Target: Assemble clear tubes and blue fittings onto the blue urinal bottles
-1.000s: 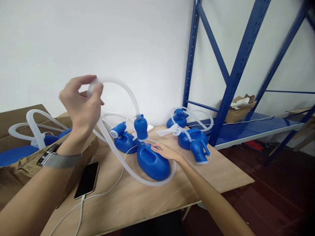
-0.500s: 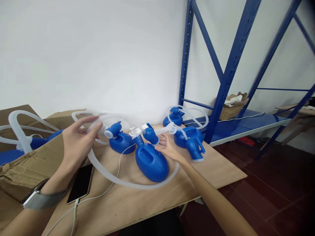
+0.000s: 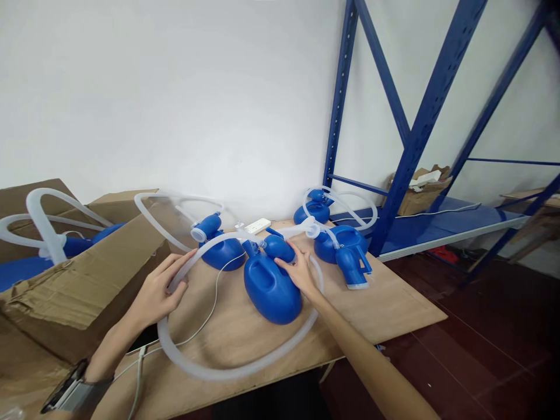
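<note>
My left hand (image 3: 160, 289) is closed around a translucent plastic hose (image 3: 254, 370), which loops across the front of the table. From that hand the hose also arcs right to the neck of a blue plastic urinal bottle (image 3: 273, 291) lying on its side in the middle. My right hand (image 3: 301, 271) grips the blue urinal cup (image 3: 279, 248) beside the bottle's neck, thumb in front and fingers partly hidden behind it. Similar urinal bottles with hoses lie close by: one at the left (image 3: 223, 254), one at the right (image 3: 341, 244) and one farther back (image 3: 312, 211).
An open cardboard box (image 3: 87, 280) with more blue bottles and hoses stands at the left. A white power strip (image 3: 257, 226) lies by the wall, and a charging cable (image 3: 214, 297) crosses the table (image 3: 385, 303). Blue metal shelving (image 3: 420, 128) rises at the right.
My left hand has come down and slightly right, now closed on the hose. Its upper part arcs to the bottle's neck, and the front loop has sagged. My right hand has tightened around the cup.
</note>
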### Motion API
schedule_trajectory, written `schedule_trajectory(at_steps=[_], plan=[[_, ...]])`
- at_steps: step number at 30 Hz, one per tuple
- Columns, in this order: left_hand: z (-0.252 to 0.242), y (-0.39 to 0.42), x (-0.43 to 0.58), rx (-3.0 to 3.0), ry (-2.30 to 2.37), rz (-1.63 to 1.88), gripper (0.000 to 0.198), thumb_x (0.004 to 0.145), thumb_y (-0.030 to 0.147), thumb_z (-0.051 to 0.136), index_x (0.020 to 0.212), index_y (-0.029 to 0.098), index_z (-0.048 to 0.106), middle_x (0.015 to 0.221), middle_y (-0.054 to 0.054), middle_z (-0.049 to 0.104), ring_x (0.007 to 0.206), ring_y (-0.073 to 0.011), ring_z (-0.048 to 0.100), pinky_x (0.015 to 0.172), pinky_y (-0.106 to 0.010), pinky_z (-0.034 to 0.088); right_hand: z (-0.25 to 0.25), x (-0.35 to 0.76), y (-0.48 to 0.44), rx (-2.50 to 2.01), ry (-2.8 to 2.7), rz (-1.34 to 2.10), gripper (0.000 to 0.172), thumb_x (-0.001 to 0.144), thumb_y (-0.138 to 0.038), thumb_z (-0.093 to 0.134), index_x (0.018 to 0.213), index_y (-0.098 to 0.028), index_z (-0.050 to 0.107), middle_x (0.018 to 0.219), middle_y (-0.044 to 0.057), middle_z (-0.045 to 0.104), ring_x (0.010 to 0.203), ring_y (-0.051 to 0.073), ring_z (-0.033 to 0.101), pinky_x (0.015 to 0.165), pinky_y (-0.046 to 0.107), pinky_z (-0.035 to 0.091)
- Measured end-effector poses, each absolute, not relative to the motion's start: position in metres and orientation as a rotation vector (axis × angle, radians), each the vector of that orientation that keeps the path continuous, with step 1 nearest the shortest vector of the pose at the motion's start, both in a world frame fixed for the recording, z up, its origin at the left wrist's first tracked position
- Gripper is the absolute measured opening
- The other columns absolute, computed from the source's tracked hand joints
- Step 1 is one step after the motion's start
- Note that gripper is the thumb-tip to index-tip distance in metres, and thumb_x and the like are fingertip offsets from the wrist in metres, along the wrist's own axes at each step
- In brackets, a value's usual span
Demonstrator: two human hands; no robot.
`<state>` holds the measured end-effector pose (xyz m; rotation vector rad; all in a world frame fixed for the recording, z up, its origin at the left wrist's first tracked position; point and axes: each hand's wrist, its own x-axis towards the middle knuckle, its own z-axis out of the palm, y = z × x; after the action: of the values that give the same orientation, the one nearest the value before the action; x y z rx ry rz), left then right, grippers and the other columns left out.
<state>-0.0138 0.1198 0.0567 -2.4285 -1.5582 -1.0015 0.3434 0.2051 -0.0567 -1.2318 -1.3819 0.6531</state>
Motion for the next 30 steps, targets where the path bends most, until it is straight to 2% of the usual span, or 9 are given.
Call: schedule_trajectory(at_steps=[3, 8, 11, 14, 17, 20, 24, 27, 30], plan=[[0.050, 0.130, -0.013, -2.390, -1.677, -0.741, 0.052, 0.093, 0.038, 0.046, 0.142, 0.024, 0.055, 0.130, -0.008, 0.067, 0.113, -0.0293, 0.069, 0.092, -0.039, 0.057, -0.055, 0.346, 0.198, -1.288, -1.337, 0.558, 0.072, 0.078, -0.058, 0.079, 0.140, -0.027, 0.061, 0.141, 0.012, 0.043, 0.137, 0.035, 0.050, 0.119, 0.051, 0.041], [0.039, 0.147, 0.008, -2.334, -1.713, -0.543, 0.071, 0.098, 0.043, 0.044, 0.162, 0.018, 0.027, 0.153, -0.019, 0.053, 0.129, -0.0371, 0.062, 0.093, -0.049, 0.057, -0.049, 0.351, 0.194, -1.172, -1.306, 0.395, 0.059, 0.081, -0.056, 0.078, 0.131, -0.029, 0.064, 0.142, 0.010, 0.041, 0.139, 0.033, 0.047, 0.118, 0.047, 0.044], [0.040, 0.151, 0.032, -2.195, -1.502, -0.531, 0.072, 0.099, 0.035, 0.048, 0.163, 0.014, 0.026, 0.165, -0.029, 0.033, 0.149, -0.0451, 0.041, 0.109, -0.062, 0.044, -0.034, 0.359, 0.192, -1.115, -1.287, 0.263, 0.056, 0.079, -0.054, 0.080, 0.125, -0.026, 0.064, 0.133, 0.011, 0.048, 0.133, 0.032, 0.052, 0.118, 0.049, 0.044], [0.052, 0.150, 0.062, -2.103, -1.307, -0.516, 0.066, 0.099, 0.025, 0.050, 0.163, 0.019, 0.032, 0.170, -0.028, 0.022, 0.156, -0.0455, 0.025, 0.118, -0.069, 0.027, -0.014, 0.368, 0.185, -1.069, -1.321, 0.162, 0.052, 0.077, -0.052, 0.083, 0.117, -0.024, 0.065, 0.126, 0.011, 0.052, 0.126, 0.032, 0.056, 0.116, 0.051, 0.045], [0.068, 0.153, 0.092, -2.188, -1.131, -0.470, 0.065, 0.101, 0.025, 0.052, 0.163, 0.024, 0.033, 0.169, -0.023, 0.030, 0.156, -0.0419, 0.029, 0.122, -0.069, 0.021, 0.004, 0.370, 0.173, -1.065, -1.311, 0.125, 0.053, 0.075, -0.052, 0.085, 0.116, -0.024, 0.066, 0.124, 0.011, 0.054, 0.122, 0.032, 0.058, 0.113, 0.051, 0.049], [0.078, 0.163, 0.118, -2.294, -0.987, -0.421, 0.062, 0.104, 0.027, 0.050, 0.164, 0.023, 0.032, 0.160, -0.023, 0.047, 0.147, -0.0394, 0.046, 0.122, -0.068, 0.022, 0.018, 0.366, 0.161, -1.060, -1.262, 0.186, 0.055, 0.073, -0.054, 0.086, 0.115, -0.025, 0.067, 0.119, 0.010, 0.056, 0.114, 0.032, 0.061, 0.102, 0.049, 0.056], [0.081, 0.182, 0.136, -2.470, -1.002, -0.360, 0.054, 0.107, 0.032, 0.046, 0.158, 0.018, 0.041, 0.132, -0.022, 0.068, 0.125, -0.0355, 0.064, 0.111, -0.055, 0.044, 0.026, 0.369, 0.153, -1.035, -1.241, 0.277, 0.054, 0.082, -0.057, 0.076, 0.125, -0.025, 0.064, 0.123, 0.011, 0.057, 0.121, 0.033, 0.060, 0.108, 0.051, 0.052], [0.079, 0.191, 0.136, -2.610, -1.120, -0.434, 0.048, 0.107, 0.038, 0.044, 0.149, 0.016, 0.047, 0.129, -0.022, 0.068, 0.121, -0.0349, 0.065, 0.093, -0.043, 0.056, 0.017, 0.381, 0.149, -1.000, -1.252, 0.504, 0.084, 0.086, -0.059, 0.070, 0.157, -0.031, 0.035, 0.141, 0.013, 0.049, 0.129, 0.032, 0.058, 0.110, 0.051, 0.051], [0.080, 0.192, 0.132, -2.667, -1.190, -0.499, 0.045, 0.109, 0.042, 0.034, 0.142, 0.015, 0.048, 0.116, -0.019, 0.072, 0.105, -0.0320, 0.072, 0.081, -0.040, 0.057, -0.008, 0.391, 0.138, -1.046, -1.334, 0.694, 0.103, 0.081, -0.060, 0.076, 0.163, -0.036, 0.019, 0.152, 0.013, 0.039, 0.134, 0.034, 0.056, 0.114, 0.054, 0.048]])
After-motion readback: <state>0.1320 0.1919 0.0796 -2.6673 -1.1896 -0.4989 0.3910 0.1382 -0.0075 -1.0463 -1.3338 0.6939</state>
